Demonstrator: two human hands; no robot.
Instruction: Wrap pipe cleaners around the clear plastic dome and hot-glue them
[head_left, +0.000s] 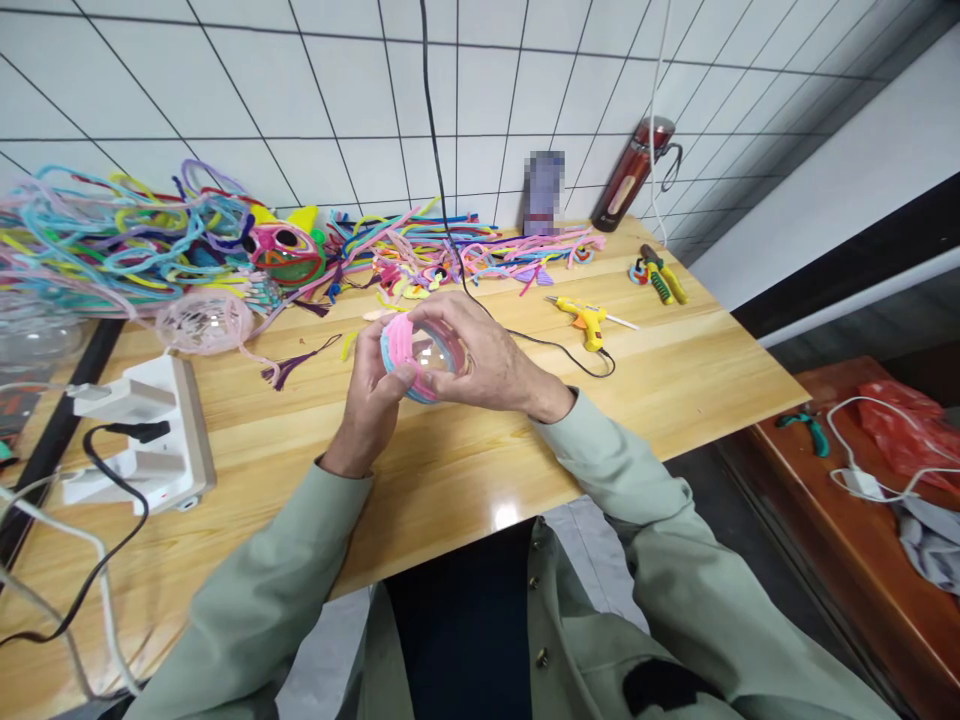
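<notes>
Both hands meet over the middle of the wooden table. Between them is a clear plastic ball wrapped partly in pink and blue pipe cleaners. My left hand grips its left side, thumb pressed on the pink wrap. My right hand cups the ball from the right and top, fingers curled over it. A wrapped pink ball lies to the left. A yellow glue gun lies to the right of my hands.
A heap of coloured pipe cleaners and a colourful finished piece fill the back left. A white power strip with cables sits left. Pliers and a red bottle are at the back right. A brown side table stands right.
</notes>
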